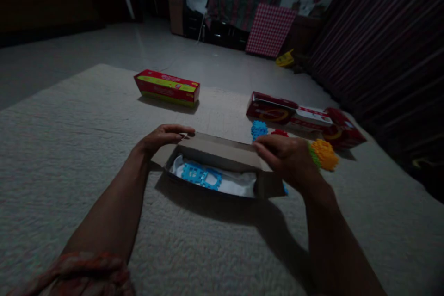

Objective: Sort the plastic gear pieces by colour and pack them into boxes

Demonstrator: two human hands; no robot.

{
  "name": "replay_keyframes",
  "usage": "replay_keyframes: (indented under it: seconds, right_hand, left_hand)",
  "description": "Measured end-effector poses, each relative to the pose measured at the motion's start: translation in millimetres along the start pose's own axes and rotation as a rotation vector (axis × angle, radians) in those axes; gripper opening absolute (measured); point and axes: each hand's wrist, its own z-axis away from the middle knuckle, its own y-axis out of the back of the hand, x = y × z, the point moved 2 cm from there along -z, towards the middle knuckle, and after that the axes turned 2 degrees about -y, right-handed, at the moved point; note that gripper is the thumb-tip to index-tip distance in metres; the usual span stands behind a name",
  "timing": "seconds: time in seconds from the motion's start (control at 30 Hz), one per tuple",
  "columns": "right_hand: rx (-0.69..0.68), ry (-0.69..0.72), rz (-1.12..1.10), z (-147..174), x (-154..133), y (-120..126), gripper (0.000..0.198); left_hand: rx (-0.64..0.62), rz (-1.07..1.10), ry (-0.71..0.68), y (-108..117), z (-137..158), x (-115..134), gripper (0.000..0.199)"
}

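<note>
An open cardboard box [222, 148] lies in front of me with its long lid flap raised and its end flaps spread. Inside, blue toothed plastic pieces [201, 176] rest on a white liner [239, 184]. My left hand [163, 138] pinches the lid flap at its far left corner. At the opposite corner, my right hand [287, 159] has thumb and fingers closed on the flap's edge. Just beyond and beside that hand are toothed stacks: blue [259, 129], red [279, 132], green [314, 155] and orange [325, 154], partly hidden by the hand.
A red and yellow-green carton [166, 88] lies farther off on the cream mat [194, 249]. Dark red cartons [274, 108] lie at the right. Behind are a checked red cloth [270, 30], a yellow object [285, 58] and a striped curtain [378, 32].
</note>
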Motion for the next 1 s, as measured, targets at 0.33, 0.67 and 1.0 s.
replay_keyframes:
  seconds: [0.33,0.67,1.0]
  right_hand:
    - [0.126,-0.163,0.229,-2.0,124.0,-73.1,0.026]
    - [-0.018,-0.125,0.344,-2.1,92.7,-62.2,0.031]
    - [0.284,-0.182,0.185,3.5,67.3,-2.1,0.023]
  left_hand:
    - [0.019,-0.029,0.038,-1.1,2.0,3.1,0.036]
    - [0.006,0.004,0.021,2.3,0.6,-0.6,0.033]
    - [-0.005,0.020,-0.018,3.1,-2.2,-3.5,0.034]
